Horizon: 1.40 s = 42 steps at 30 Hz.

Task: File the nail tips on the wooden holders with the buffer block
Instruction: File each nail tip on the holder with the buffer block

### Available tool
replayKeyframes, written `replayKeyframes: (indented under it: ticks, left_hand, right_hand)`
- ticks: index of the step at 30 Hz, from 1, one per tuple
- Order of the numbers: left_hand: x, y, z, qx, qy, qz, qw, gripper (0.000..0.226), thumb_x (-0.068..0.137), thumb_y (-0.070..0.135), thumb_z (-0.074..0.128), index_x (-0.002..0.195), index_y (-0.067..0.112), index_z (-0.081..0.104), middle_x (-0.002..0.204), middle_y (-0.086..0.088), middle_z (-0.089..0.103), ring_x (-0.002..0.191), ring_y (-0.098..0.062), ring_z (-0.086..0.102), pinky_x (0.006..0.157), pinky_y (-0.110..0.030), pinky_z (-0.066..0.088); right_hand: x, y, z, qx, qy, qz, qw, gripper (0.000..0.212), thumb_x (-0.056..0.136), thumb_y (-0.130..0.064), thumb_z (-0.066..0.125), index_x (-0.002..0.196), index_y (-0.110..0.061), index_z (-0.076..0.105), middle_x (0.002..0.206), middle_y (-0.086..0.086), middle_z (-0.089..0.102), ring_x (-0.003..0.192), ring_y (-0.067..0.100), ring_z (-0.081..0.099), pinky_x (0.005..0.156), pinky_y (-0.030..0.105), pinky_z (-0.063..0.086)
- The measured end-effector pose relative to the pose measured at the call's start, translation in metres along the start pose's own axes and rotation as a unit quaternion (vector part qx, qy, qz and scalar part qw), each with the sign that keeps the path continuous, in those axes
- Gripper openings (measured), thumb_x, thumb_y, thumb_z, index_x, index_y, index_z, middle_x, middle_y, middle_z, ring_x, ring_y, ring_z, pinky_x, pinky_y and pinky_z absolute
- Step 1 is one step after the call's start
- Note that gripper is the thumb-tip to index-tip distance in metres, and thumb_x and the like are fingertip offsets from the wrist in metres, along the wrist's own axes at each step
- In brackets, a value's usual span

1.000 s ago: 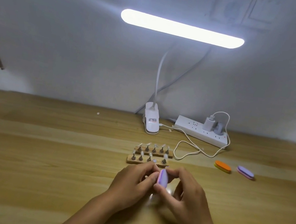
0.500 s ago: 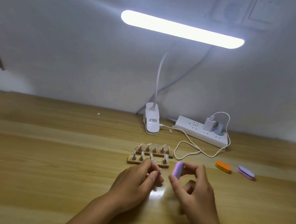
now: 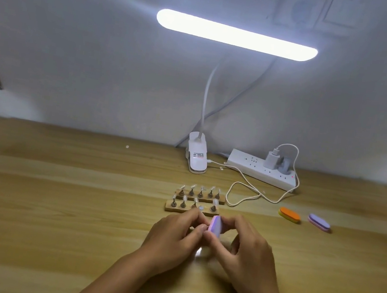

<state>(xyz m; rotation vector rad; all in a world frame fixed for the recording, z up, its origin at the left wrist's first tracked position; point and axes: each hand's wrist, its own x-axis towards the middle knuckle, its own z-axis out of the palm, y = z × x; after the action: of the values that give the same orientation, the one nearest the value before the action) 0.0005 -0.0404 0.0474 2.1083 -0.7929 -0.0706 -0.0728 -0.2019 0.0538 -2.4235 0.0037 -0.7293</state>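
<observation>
So the right hand [image 3: 248, 257] fingers [image 3: 234, 221] are pinching the buffer block [image 3: 215, 227], the left hand [image 3: 173, 238] is pinching something tiny, probably a nail tip. I'm thinking light, short strokes.

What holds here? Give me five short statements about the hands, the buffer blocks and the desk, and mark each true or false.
1. The right hand pinches a purple buffer block. True.
2. The orange buffer block lies left of the wooden holders. False: it lies to their right, beside a second purple block.
3. The desk lamp is lit. True.
4. The front wooden holder carries five stands. False: four, with one spot bare.
5. The power strip has nothing plugged in. False: a white charger sits in it.
</observation>
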Motion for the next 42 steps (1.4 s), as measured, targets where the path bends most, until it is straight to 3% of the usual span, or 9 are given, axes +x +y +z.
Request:
replayKeyframes:
  ticks: [3, 6, 9, 15, 21, 26, 32, 38, 42]
  left_hand:
    - [0.0, -0.001, 0.0, -0.03, 0.005, -0.006, 1.0, 0.01, 0.098, 0.031, 0.049, 0.096, 0.034, 0.058, 0.085, 0.02, 0.066, 0.078, -0.002, 0.061, 0.074, -0.04, 0.052]
    - [0.001, 0.0, 0.001, -0.065, 0.006, -0.015, 0.998, 0.016, 0.102, 0.021, 0.048, 0.097, 0.032, 0.058, 0.089, 0.023, 0.072, 0.085, 0.005, 0.068, 0.081, -0.033, 0.054]
    - [0.0, 0.001, 0.001, -0.062, 0.0, -0.008, 0.998, 0.021, 0.103, 0.02, 0.046, 0.097, 0.032, 0.063, 0.096, 0.021, 0.074, 0.093, 0.006, 0.068, 0.084, -0.028, 0.054]
    - [0.001, -0.002, 0.0, -0.023, 0.003, 0.015, 1.0, 0.012, 0.1, 0.028, 0.051, 0.099, 0.036, 0.06, 0.092, 0.02, 0.067, 0.072, -0.002, 0.058, 0.07, -0.034, 0.049]
    - [0.001, -0.001, 0.0, -0.006, -0.013, 0.031, 0.999, 0.012, 0.097, 0.036, 0.051, 0.1, 0.043, 0.061, 0.096, 0.03, 0.067, 0.072, 0.004, 0.061, 0.065, -0.024, 0.044]
    - [0.002, -0.002, 0.002, -0.004, 0.0, 0.035, 0.999, 0.016, 0.093, 0.043, 0.047, 0.099, 0.043, 0.061, 0.092, 0.029, 0.066, 0.066, 0.001, 0.057, 0.064, -0.026, 0.044]
    - [0.002, -0.002, 0.003, -0.025, 0.009, 0.035, 0.999, 0.018, 0.093, 0.041, 0.048, 0.101, 0.039, 0.063, 0.089, 0.026, 0.066, 0.066, 0.002, 0.058, 0.063, -0.025, 0.043]
    - [0.002, -0.002, 0.002, -0.053, 0.008, 0.021, 0.998, 0.016, 0.094, 0.037, 0.048, 0.1, 0.037, 0.062, 0.089, 0.018, 0.068, 0.072, -0.008, 0.062, 0.07, -0.04, 0.053]
    - [0.002, -0.003, 0.002, -0.04, 0.011, 0.019, 0.999, 0.016, 0.093, 0.036, 0.047, 0.099, 0.036, 0.062, 0.089, 0.018, 0.066, 0.079, -0.012, 0.063, 0.075, -0.045, 0.052]
  right_hand:
    - [-0.005, -0.005, -0.001, 0.018, -0.009, -0.032, 0.999, 0.028, 0.077, -0.052, 0.07, 0.097, -0.033, 0.065, 0.09, -0.024, 0.065, 0.054, -0.002, 0.049, 0.054, 0.02, 0.043]
    - [0.0, 0.002, -0.005, 0.085, 0.037, 0.023, 0.995, 0.018, 0.086, -0.03, 0.072, 0.102, -0.034, 0.067, 0.087, -0.017, 0.068, 0.053, 0.008, 0.054, 0.055, 0.019, 0.043]
    - [0.001, 0.004, -0.006, 0.09, 0.063, 0.035, 0.993, 0.021, 0.094, -0.025, 0.046, 0.1, -0.031, 0.065, 0.082, -0.015, 0.067, 0.07, 0.002, 0.06, 0.062, 0.016, 0.041]
    - [0.0, 0.003, 0.003, 0.124, -0.004, 0.05, 0.991, 0.003, 0.099, -0.03, 0.047, 0.098, -0.029, 0.049, 0.084, -0.014, 0.065, 0.072, 0.008, 0.063, 0.069, 0.031, 0.049]
    - [-0.001, 0.004, 0.004, 0.03, 0.054, 0.02, 0.998, 0.011, 0.099, -0.04, 0.047, 0.097, -0.032, 0.055, 0.092, -0.015, 0.056, 0.068, 0.008, 0.057, 0.065, 0.03, 0.046]
    - [-0.001, -0.001, 0.004, -0.056, 0.009, -0.011, 0.998, 0.038, 0.101, -0.045, 0.032, 0.112, -0.031, 0.066, 0.102, -0.014, 0.06, 0.087, 0.01, 0.062, 0.07, 0.031, 0.05]
    - [-0.002, -0.003, 0.0, -0.079, -0.028, -0.01, 0.996, 0.055, 0.096, -0.063, 0.019, 0.139, -0.046, 0.047, 0.104, -0.021, 0.048, 0.101, 0.001, 0.049, 0.072, 0.022, 0.046]
    - [-0.001, -0.003, -0.002, 0.052, -0.024, 0.0, 0.998, 0.039, 0.095, -0.043, 0.054, 0.134, -0.039, 0.055, 0.103, -0.019, 0.052, 0.091, 0.003, 0.053, 0.073, 0.015, 0.046]
    - [-0.002, -0.003, -0.002, 0.108, -0.012, 0.011, 0.994, 0.028, 0.083, -0.032, 0.075, 0.106, -0.03, 0.059, 0.103, -0.017, 0.058, 0.075, 0.014, 0.057, 0.064, 0.022, 0.049]
